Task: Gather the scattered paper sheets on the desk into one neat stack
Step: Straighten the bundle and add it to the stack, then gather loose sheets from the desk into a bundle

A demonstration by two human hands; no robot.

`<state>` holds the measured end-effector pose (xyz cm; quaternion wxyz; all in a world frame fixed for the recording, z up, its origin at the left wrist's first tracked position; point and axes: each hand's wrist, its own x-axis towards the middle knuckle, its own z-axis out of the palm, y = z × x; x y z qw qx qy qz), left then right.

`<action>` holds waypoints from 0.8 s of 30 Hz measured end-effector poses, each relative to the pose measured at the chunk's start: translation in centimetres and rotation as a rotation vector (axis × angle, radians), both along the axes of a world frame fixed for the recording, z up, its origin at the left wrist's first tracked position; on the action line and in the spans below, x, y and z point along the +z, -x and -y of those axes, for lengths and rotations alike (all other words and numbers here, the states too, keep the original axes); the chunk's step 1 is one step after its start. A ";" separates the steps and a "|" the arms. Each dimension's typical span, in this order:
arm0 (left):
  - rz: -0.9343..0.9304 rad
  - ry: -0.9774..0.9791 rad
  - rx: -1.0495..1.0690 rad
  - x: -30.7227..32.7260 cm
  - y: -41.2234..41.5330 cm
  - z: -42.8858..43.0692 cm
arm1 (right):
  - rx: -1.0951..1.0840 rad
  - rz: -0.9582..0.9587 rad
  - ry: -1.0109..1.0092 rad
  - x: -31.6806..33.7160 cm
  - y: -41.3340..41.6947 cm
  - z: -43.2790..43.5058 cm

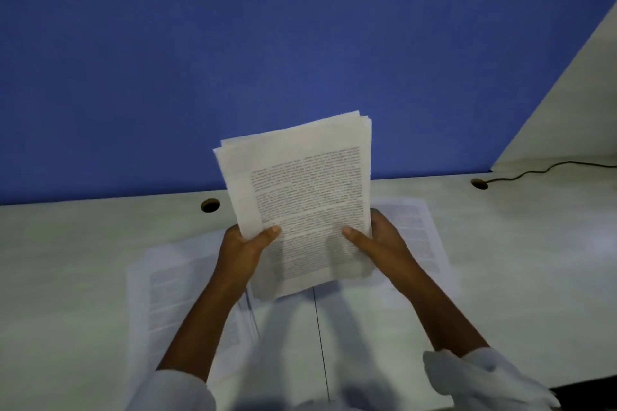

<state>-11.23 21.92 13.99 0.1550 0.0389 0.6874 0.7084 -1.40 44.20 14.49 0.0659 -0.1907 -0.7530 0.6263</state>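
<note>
Backdrop: I see a blue partition (pixel 233 43) rising behind a white desk (pixel 66 260), with a cable hole (pixel 210 205) near the back edge.
Stack: the gathered stack (pixel 300 183) is lifted off the desk between both hands, upright and tilted, printed side toward me. Its top edges are uneven.
Left hand: my left hand (pixel 243 250) grips the stack's lower left edge, thumb across the front. The fingers behind are hidden.
Right hand: my right hand (pixel 380 240) grips the lower right edge the same way.
Loose sheets: one sheet (pixel 173 304) lies flat under my left forearm, and another sheet (pixel 417 230) lies beyond my right hand.
Handling: I judge the paper light, limp and slick sheet on sheet. The bundle holds upright only because it is several sheets thick.
Where to hold: both long edges, low down, loosely enough for the sheets to settle when tapped on the desk.
Risk: a hard squeeze would buckle the sheets, and a slack one would let the inner ones slide out.
</note>
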 end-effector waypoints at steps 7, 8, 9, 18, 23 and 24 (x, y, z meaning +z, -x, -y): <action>0.121 0.143 0.066 -3.5 -0.1 6.4 | 0.046 0.157 0.031 -5.1 3.4 7.9; 0.143 0.175 0.081 -4.3 -0.3 8.0 | 0.075 0.181 0.033 -6.0 3.6 9.2; 0.165 0.209 0.096 -5.0 -0.6 9.5 | 0.107 0.203 0.027 -7.0 3.8 10.4; 0.216 0.394 0.318 -8.3 -1.4 18.2 | 0.321 0.349 -0.016 -9.8 6.5 19.4; 0.214 0.490 0.407 -9.2 0.5 18.8 | 0.260 0.460 -0.076 -10.8 7.4 18.9; 0.211 0.517 0.424 -9.4 0.5 18.7 | 0.236 0.475 -0.076 -11.1 7.1 18.3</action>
